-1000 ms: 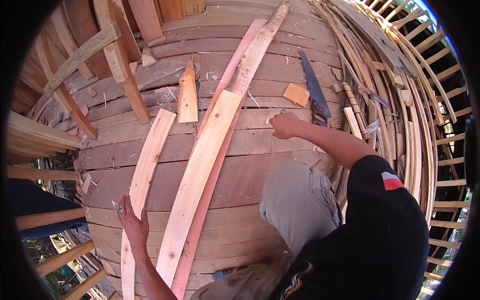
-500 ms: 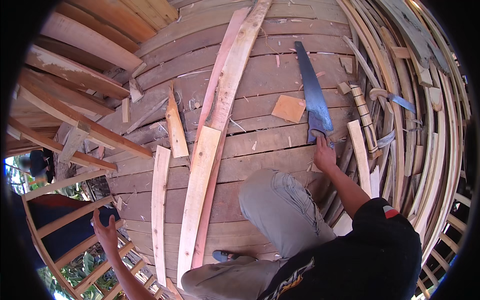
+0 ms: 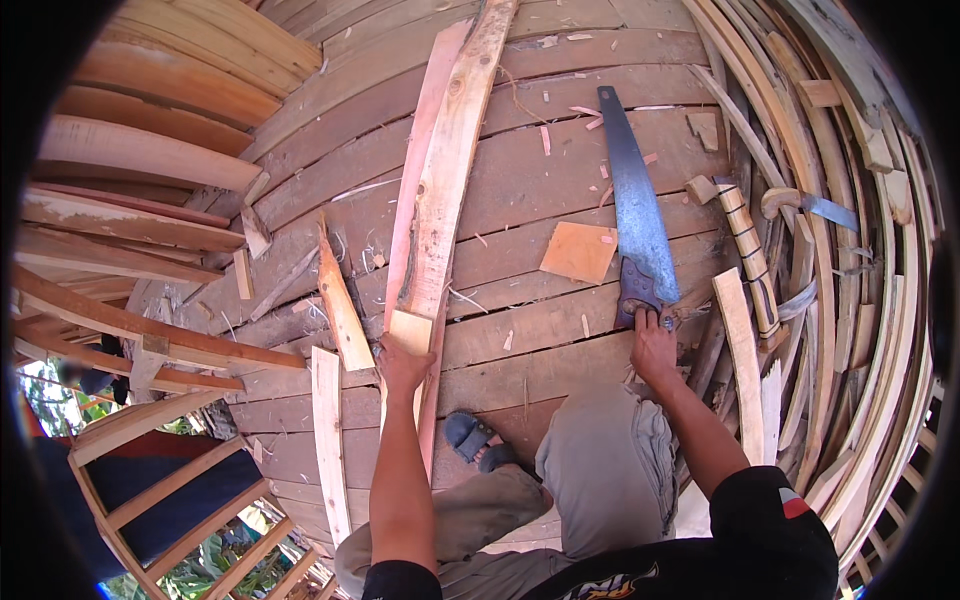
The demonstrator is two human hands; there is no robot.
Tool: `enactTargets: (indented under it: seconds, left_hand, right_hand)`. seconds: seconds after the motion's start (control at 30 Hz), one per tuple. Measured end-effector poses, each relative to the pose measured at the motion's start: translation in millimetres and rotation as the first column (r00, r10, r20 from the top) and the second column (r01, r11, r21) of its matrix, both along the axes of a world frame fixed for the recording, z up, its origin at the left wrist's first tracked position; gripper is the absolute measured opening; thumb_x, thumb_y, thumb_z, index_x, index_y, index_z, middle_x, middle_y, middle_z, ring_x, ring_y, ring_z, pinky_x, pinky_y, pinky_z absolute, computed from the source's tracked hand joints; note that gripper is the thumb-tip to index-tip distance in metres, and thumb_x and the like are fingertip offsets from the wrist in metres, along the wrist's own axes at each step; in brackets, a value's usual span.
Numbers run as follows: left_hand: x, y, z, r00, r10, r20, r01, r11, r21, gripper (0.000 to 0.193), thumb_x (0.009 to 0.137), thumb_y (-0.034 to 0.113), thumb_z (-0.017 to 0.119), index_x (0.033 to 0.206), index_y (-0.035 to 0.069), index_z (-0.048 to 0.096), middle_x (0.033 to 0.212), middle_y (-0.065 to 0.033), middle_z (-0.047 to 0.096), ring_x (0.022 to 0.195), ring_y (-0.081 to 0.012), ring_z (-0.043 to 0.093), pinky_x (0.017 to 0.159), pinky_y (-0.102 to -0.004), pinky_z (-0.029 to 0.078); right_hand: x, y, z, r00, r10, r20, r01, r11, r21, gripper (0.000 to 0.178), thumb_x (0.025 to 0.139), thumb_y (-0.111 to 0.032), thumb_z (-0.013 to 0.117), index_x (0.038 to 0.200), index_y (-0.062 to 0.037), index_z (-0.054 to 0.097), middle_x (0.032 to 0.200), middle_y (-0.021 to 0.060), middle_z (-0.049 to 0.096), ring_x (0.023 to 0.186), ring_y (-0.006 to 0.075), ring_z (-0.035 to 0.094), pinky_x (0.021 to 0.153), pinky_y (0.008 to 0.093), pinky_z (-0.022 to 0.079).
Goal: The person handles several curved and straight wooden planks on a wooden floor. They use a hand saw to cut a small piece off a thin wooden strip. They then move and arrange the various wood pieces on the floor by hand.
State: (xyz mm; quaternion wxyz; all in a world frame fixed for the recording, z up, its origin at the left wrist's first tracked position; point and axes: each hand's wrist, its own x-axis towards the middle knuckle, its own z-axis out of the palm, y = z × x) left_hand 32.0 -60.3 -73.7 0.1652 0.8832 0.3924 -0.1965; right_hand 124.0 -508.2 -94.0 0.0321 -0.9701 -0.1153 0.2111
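My left hand (image 3: pixel 403 366) is closed around the end of a pale wooden board (image 3: pixel 411 330), its fingers on one edge and the thumb at the other. Beneath and beyond it run a long knotty plank (image 3: pixel 452 170) and a pinkish plank (image 3: pixel 420 140). To the right, my right hand (image 3: pixel 655 347) grips the end of the dark handle of a handsaw (image 3: pixel 638 195), which lies flat on the floor with its blade pointing away from me. A square orange-brown wood piece (image 3: pixel 580 252) rests just left of the saw.
A pointed offcut (image 3: pixel 342 310) and a narrow board (image 3: pixel 329 440) lie left of my left hand. Stacked lumber (image 3: pixel 880 330) lines the right side, with a wooden-sheathed blade (image 3: pixel 748 255) and a knife (image 3: pixel 812 206). Beams (image 3: pixel 150 150) and a slatted frame (image 3: pixel 190 485) stand left.
My left hand has come in from the far left and taken hold of the board. My right hand remains at the saw handle. My legs have shifted, and a sandalled foot shows more.
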Motion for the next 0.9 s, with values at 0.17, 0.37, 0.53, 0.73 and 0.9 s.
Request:
enactTargets:
  seconds: [0.17, 0.37, 0.53, 0.73, 0.9]
  left_hand:
    - [-3.9, -6.3, 8.4, 0.998, -0.041, 0.04, 0.039, 0.998, 0.045, 0.096, 0.058, 0.035, 0.083, 0.129, -0.006, 0.033, 0.121, -0.0289, 0.052, 0.115, -0.0466, 0.051, 0.103, -0.0517, 0.04]
    - [8.6, -2.5, 19.2, 0.999, -0.033, 0.018, 0.033, 0.999, 0.021, 0.09, 0.057, 0.034, 0.083, 0.125, -0.006, 0.038, 0.121, -0.0316, 0.054, 0.116, -0.0473, 0.051, 0.103, -0.0508, 0.041]
    - [2.1, 1.0, 21.7, 0.996, -0.062, 0.07, 0.062, 0.998, 0.004, 0.091, 0.057, 0.037, 0.082, 0.125, -0.006, 0.038, 0.12, -0.0325, 0.055, 0.114, -0.0469, 0.053, 0.101, -0.0499, 0.043]
    - [-1.2, 6.7, 28.6, 0.996, -0.079, 0.052, 0.079, 0.997, -0.001, 0.09, 0.059, 0.036, 0.083, 0.126, -0.006, 0.039, 0.12, -0.0318, 0.055, 0.114, -0.0466, 0.054, 0.1, -0.0495, 0.044]
    - [-2.5, 14.2, 26.8, 0.99, -0.071, 0.125, 0.082, 0.993, -0.085, 0.088, 0.059, 0.031, 0.082, 0.125, -0.007, 0.038, 0.12, -0.031, 0.053, 0.115, -0.0467, 0.052, 0.102, -0.0499, 0.044]
  right_hand:
    - [-5.8, 2.0, 4.7, 0.976, 0.046, 0.211, -0.044, 0.999, -0.012, 0.043, 0.08, -0.006, 0.054, 0.123, -0.0006, 0.048, 0.113, 0.0202, 0.056, 0.097, 0.0402, 0.064, 0.091, 0.0519, 0.045]
    - [7.2, 4.9, 7.8, 0.999, -0.04, -0.021, 0.04, 0.999, 0.018, 0.036, 0.08, -0.007, 0.057, 0.115, -0.0001, 0.053, 0.114, 0.0204, 0.06, 0.123, 0.0438, 0.052, 0.105, 0.0512, 0.038]
    - [14.0, -3.3, 19.1, 0.996, 0.071, 0.051, -0.068, 0.996, -0.066, 0.026, 0.083, -0.015, 0.058, 0.105, -0.0037, 0.057, 0.107, 0.0184, 0.065, 0.098, 0.0381, 0.066, 0.11, 0.0558, 0.03]
    - [35.7, 13.5, 93.3, 0.984, 0.03, 0.173, -0.045, 0.995, 0.084, 0.027, 0.075, -0.023, 0.069, 0.093, -0.0043, 0.06, 0.087, 0.0179, 0.068, 0.097, 0.0361, 0.065, 0.112, 0.0534, 0.028]
    - [41.5, 4.7, 87.1, 0.974, -0.074, 0.216, 0.051, 0.993, 0.107, 0.021, 0.075, -0.022, 0.07, 0.089, -0.0066, 0.064, 0.083, 0.0168, 0.069, 0.093, 0.0322, 0.066, 0.114, 0.0524, 0.024]
